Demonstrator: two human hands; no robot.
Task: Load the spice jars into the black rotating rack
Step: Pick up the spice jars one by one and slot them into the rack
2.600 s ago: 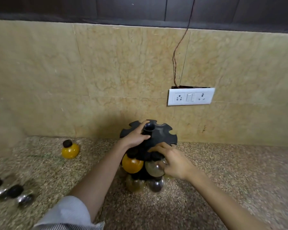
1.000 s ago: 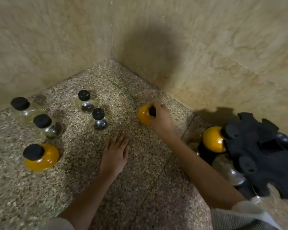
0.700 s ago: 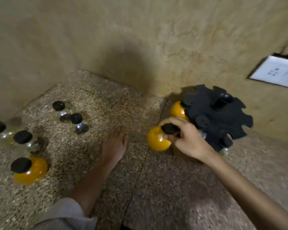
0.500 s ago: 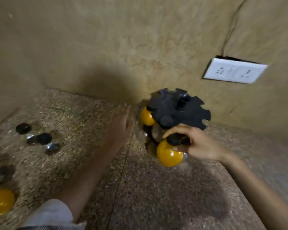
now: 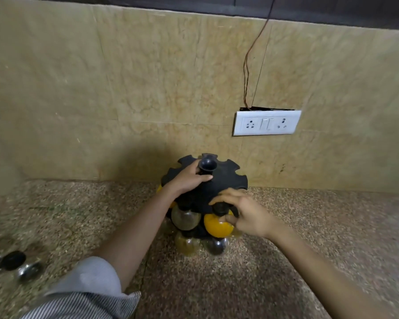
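While your left hand [image 5: 189, 178] rests on top of the black rotating rack [image 5: 226, 180], its grip curls loosely around the base of the rack's central knob [image 5: 207, 165], fingers spread over the notched top disc. The rack stands at the back edge of the speckled stone bench [image 5: 309, 249], close to the tiled wall [image 5: 148, 88].

Your right hand [image 5: 247, 215] is at the front of the rack, its grip closed on the orange spice jar [image 5: 217, 225]. Your fingertips [image 5: 227, 218] pinch the jar at its black cap [image 5: 220, 208], which sits at a notch in the front rim of the top disc. The jar's round body hangs just below the disc.

Beside it on the left, a clear jar [image 5: 185, 218] of pale contents hangs from the same tier. Below these, a lower tier holds a jar with yellowish contents [image 5: 187, 246] and a dark, shiny jar [image 5: 215, 246], both near the bench surface. A sliver of another orange jar shows behind your left wrist.

At the left edge of the bench, well apart from the rack, a few clear jars with black caps [image 5: 13, 261] stand unloaded, blurred; their contents cannot be made out.

On the wall above and to the right of the rack is a white socket plate [image 5: 266, 123], with a thin wire [image 5: 247, 65] running upward from it.
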